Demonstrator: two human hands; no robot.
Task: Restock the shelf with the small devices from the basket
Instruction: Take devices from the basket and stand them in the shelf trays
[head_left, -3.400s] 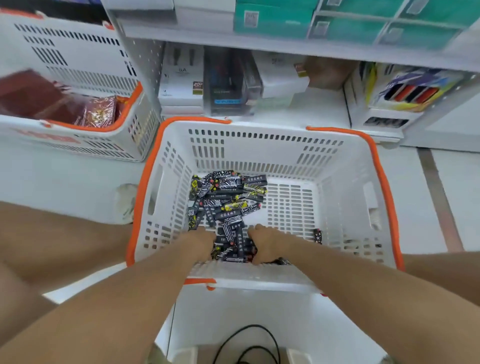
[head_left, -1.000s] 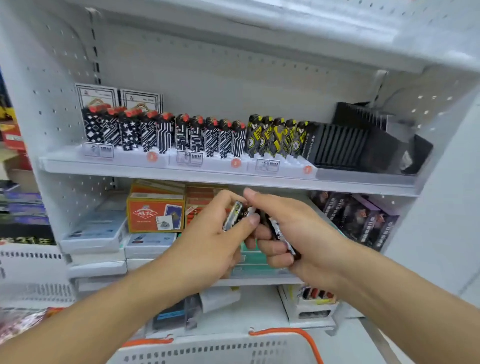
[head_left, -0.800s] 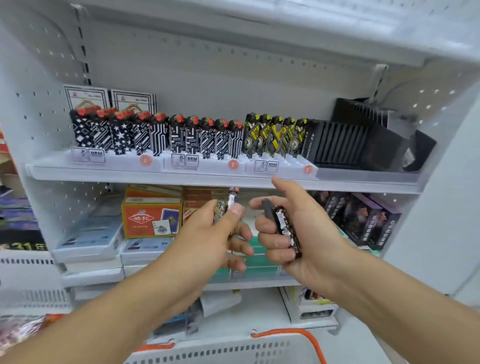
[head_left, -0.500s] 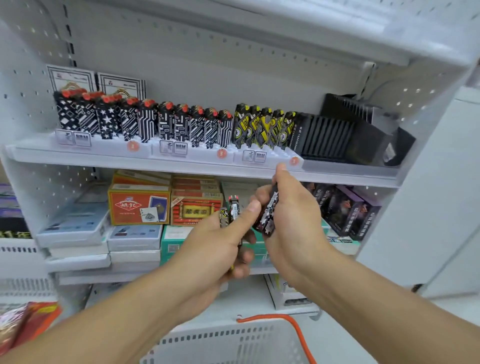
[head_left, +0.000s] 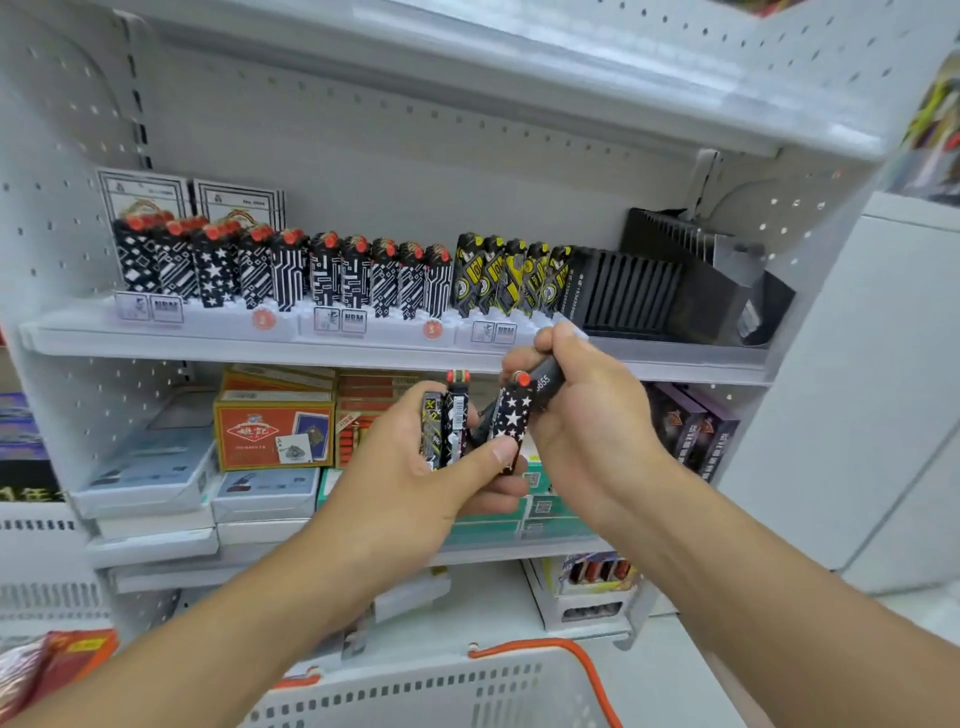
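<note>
Head view, read from left to right. Upper shelf (head_left: 156, 340): a row of small devices (head_left: 291, 270) stands upright in white display trays, black-and-white patterned with red tops at left, giving way to a yellow-and-black group (head_left: 511, 275) toward the middle; an empty black slotted tray (head_left: 631, 296) sits just right of them. Behind the leftmost devices stand two white card boxes (head_left: 239, 200). On the shelf below, an orange playing-card box (head_left: 272, 434) rests on flat pale boxes.

Left hand (head_left: 410, 486): forearm rising from the lower left, back of the hand toward the camera, fingers curled round several upright devices held side by side. Its thumb (head_left: 488, 454) extends rightward and presses the lower face of a star-patterned device (head_left: 511, 428).

Right hand (head_left: 587, 421): forearm entering from the lower right, wrist bent inward. Its fingers curl round a dark device (head_left: 548, 382) with white digits on its side, and fingertips meet the top of the star-patterned device near its red cap. The two hands touch in front of the upper shelf's front edge, below the yellow-and-black group.

Bottom edge: the white basket (head_left: 467, 696) with orange rim, its contents out of view.
</note>
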